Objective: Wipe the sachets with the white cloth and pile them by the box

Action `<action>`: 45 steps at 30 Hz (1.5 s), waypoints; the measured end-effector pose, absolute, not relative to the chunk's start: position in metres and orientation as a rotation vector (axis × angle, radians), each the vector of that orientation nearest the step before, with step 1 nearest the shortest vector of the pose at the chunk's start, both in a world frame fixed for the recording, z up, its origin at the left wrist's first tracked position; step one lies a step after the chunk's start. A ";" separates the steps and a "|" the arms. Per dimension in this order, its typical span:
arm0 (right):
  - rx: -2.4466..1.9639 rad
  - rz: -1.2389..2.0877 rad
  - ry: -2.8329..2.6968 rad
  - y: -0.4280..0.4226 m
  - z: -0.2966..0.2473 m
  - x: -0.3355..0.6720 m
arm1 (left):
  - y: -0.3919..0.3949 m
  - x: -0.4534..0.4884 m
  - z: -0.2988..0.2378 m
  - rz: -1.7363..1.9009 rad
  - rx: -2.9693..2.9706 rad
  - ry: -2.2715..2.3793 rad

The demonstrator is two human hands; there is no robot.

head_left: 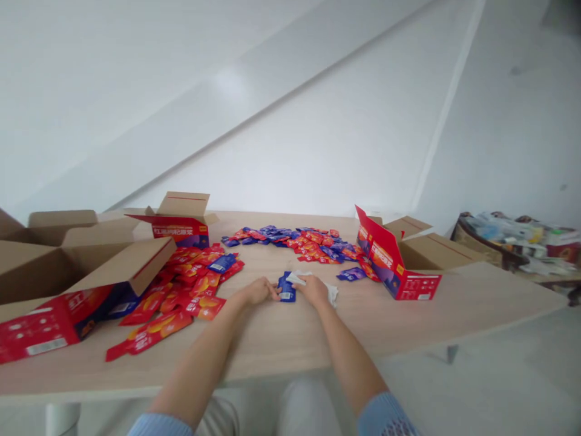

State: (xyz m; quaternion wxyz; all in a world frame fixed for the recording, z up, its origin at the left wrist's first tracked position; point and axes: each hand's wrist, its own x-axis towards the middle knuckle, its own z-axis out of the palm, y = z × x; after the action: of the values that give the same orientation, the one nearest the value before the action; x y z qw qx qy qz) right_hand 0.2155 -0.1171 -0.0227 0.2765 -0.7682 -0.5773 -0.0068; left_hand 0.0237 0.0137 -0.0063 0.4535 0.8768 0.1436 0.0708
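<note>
A small blue pouch (287,289) with pale print lies on the table in front of me. At its left edge is my left hand (259,292), fingers bent and closed on the pouch's side. My right hand (314,289) is closed on a crumpled white tissue (333,294), part of which reaches over the pouch's upper right. The palm hides some of the tissue. Left of my left hand lies a pile of red pouches (200,284) with orange fruit pictures, with another blue pouch (223,263) on top.
Mixed red and blue pouches (272,235) lie in an arc farther back. Open red cartons stand at the right (399,266), back left (180,229) and front left (43,327). A purple pouch (351,274) lies near the right carton. Beyond the table is a cluttered surface (521,242).
</note>
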 end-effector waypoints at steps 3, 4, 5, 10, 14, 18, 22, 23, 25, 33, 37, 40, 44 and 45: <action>-2.213 -0.054 -1.356 -0.122 -0.026 0.214 | 0.017 0.018 -0.009 0.162 2.105 0.300; -2.210 -0.062 -1.360 -0.123 -0.026 0.214 | 0.017 0.016 -0.010 0.185 2.081 0.313; -2.190 -0.070 -1.369 -0.124 -0.027 0.213 | 0.017 0.015 -0.013 0.213 2.052 0.332; -1.753 0.076 -1.430 -0.121 -0.026 0.206 | 0.025 0.010 -0.023 0.280 1.924 0.329; -1.570 0.245 -1.493 -0.117 -0.026 0.199 | 0.039 0.011 -0.030 0.218 1.926 0.262; -1.964 -0.020 -1.572 -0.123 -0.026 0.198 | 0.046 0.014 -0.035 0.178 2.016 0.243; -2.318 -0.083 -1.415 -0.125 -0.027 0.203 | 0.039 0.018 -0.038 0.315 2.034 0.247; -2.356 -0.077 -1.355 -0.124 -0.028 0.206 | 0.036 0.019 -0.039 0.370 2.031 0.264; -2.366 -0.073 -1.203 -0.122 -0.031 0.215 | 0.030 0.021 -0.041 0.485 2.019 0.345; -1.703 -0.129 -1.053 -0.117 -0.035 0.252 | 0.015 0.027 -0.036 0.667 2.174 0.748; -1.658 -0.060 -1.288 -0.112 -0.040 0.240 | -0.001 0.035 -0.029 0.497 2.553 0.939; -1.742 0.084 -1.584 -0.111 -0.043 0.228 | -0.009 0.040 -0.024 0.242 2.792 0.998; -1.625 0.368 -1.762 -0.116 -0.037 0.227 | -0.006 0.044 -0.020 0.029 2.765 1.036; -1.569 0.465 -1.783 -0.119 -0.034 0.229 | -0.004 0.044 -0.020 -0.014 2.756 1.049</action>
State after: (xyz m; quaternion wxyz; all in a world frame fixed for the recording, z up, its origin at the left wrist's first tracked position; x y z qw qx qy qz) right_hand 0.2294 -0.1192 -0.0342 0.3529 -0.6065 -0.6894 0.1796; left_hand 0.0440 -0.0040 -0.0196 0.0962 0.9303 0.3540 -0.0049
